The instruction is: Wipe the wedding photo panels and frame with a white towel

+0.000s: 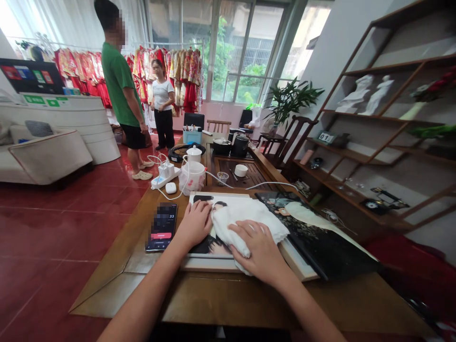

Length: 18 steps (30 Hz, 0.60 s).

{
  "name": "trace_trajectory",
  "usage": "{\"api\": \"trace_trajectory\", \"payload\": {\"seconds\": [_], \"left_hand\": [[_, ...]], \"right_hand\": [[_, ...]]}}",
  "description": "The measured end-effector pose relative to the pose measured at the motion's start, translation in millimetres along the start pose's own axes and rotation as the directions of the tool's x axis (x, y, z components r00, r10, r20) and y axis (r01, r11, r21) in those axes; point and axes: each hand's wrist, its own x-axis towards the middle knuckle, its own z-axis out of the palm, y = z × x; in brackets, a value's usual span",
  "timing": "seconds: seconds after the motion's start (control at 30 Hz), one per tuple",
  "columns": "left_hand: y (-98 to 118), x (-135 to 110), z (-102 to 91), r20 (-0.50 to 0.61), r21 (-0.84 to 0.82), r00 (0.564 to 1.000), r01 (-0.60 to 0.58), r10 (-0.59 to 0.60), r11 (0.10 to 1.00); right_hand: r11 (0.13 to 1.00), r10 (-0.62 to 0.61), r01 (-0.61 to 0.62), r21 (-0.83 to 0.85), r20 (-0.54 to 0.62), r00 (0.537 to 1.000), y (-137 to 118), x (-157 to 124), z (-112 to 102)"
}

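A framed photo print or photo album (235, 197) lies flat on the wooden table, with dark-haired figures on a white ground. My left hand (197, 219) rests on its left part, fingers stretched out and nothing held. Bunched over the middle and right of the print is a white cloth (265, 213). My right hand (254, 247) presses on this cloth, fingers over the top and thumb at its near side. The cloth hides much of the picture. A second, dark picture panel (320, 237) lies tilted at the right, partly over a pale board edge.
A phone (161, 228) with a lit screen lies left of the print. Behind are a plastic tub (192, 178), a power strip (165, 175), a white cup (241, 170) and a tea tray (228, 164). A white cable crosses there. Two people stand near red garments (192, 71).
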Motion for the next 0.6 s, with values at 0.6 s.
{"api": "trace_trajectory", "payload": {"seconds": [0.6], "left_hand": [[-2.0,-0.1,0.4,0.009,0.015,1.000,-0.007,0.007,1.000]], "right_hand": [[0.999,0.043,-0.044,-0.020,-0.047,0.998,28.8,49.1,12.5]]}}
